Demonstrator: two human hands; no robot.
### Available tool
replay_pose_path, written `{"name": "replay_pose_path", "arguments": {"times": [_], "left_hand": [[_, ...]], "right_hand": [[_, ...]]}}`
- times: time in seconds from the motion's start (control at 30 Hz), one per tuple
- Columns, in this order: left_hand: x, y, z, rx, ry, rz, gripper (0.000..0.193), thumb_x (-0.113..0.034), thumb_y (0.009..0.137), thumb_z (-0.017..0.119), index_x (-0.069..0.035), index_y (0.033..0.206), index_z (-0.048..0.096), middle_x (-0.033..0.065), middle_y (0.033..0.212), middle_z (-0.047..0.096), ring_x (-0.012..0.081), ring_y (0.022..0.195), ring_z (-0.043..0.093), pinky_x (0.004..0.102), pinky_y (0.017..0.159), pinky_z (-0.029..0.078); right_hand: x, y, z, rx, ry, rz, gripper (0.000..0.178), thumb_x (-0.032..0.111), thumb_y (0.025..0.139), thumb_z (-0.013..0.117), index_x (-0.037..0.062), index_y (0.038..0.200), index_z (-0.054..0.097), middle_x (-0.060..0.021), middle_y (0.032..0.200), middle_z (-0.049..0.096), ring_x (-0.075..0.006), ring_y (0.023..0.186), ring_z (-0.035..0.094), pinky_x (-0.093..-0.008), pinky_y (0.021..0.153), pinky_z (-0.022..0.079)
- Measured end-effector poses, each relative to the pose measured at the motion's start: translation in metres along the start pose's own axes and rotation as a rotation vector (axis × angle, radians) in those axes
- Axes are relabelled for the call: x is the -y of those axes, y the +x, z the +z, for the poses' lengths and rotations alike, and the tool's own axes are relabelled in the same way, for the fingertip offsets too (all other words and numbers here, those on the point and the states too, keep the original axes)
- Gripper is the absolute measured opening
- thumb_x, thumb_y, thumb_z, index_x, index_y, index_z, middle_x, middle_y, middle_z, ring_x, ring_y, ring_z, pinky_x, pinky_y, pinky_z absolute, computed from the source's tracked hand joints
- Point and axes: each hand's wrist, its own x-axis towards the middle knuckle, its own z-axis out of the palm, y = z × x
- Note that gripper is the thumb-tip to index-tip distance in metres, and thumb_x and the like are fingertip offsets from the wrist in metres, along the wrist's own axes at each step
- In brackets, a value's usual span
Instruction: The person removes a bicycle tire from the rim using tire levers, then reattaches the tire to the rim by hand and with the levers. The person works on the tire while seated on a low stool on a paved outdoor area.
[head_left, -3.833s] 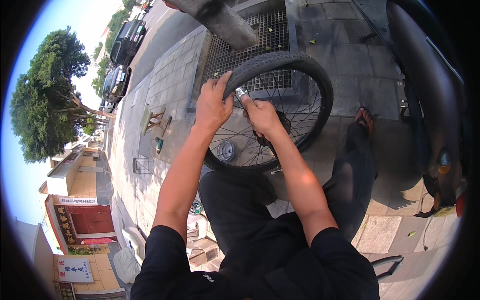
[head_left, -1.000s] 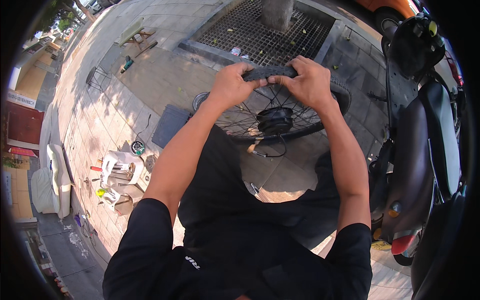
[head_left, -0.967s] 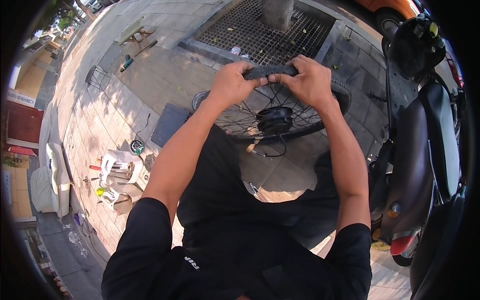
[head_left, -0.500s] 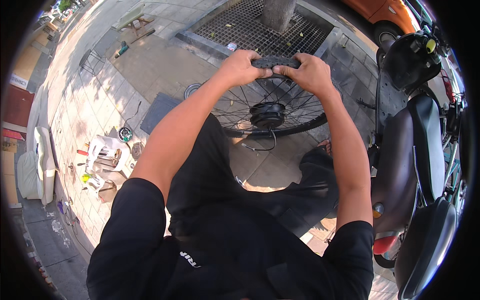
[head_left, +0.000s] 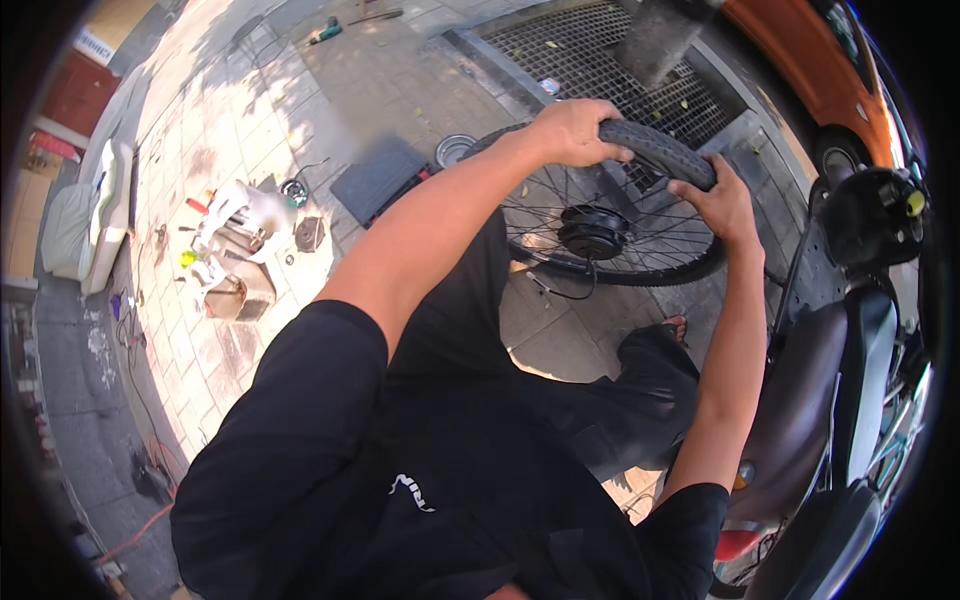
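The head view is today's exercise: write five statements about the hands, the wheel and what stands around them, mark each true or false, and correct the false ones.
1. The left hand holds the tire. True.
2. The right hand grips the scooter. False: it is on the tire.
3. A cable runs from the black hub. True.
4. The scooter stands left of the tire. False: it stands to the right.
5. The car at upper right is orange. True.
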Motion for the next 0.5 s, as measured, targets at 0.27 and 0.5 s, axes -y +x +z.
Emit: {"name": "replay_pose_path", "arguments": {"times": [0.27,0.5], "left_hand": [[0.057,-0.147,-0.037,-0.650,-0.115,0.199,0.041,-0.030,0.089,0.081,-0.012,0.125,0.073,0.0057,0.107,0.076,0.0259,0.104,0.072,0.0410,0.090,0.058],[0.305,-0.442,0.040,-1.244,-1.150,-1.474,0.020,-0.021,0.100,0.067,-0.004,0.111,0.069,0.0098,0.096,0.067,0.0263,0.080,0.067,0.0410,0.065,0.055]], "right_hand": [[-0.105,0.036,0.019,-0.058,-0.190,-0.116,0.084,0.052,0.092,0.083,-0.0090,0.143,0.057,-0.0230,0.127,0.069,-0.0318,0.118,0.065,-0.0385,0.107,0.048],[-0.115,0.027,-0.021,0.030,-0.258,0.047,0.087,0.048,0.094,0.083,-0.0082,0.152,0.051,-0.0262,0.140,0.065,-0.0313,0.129,0.062,-0.0390,0.112,0.045]]}}
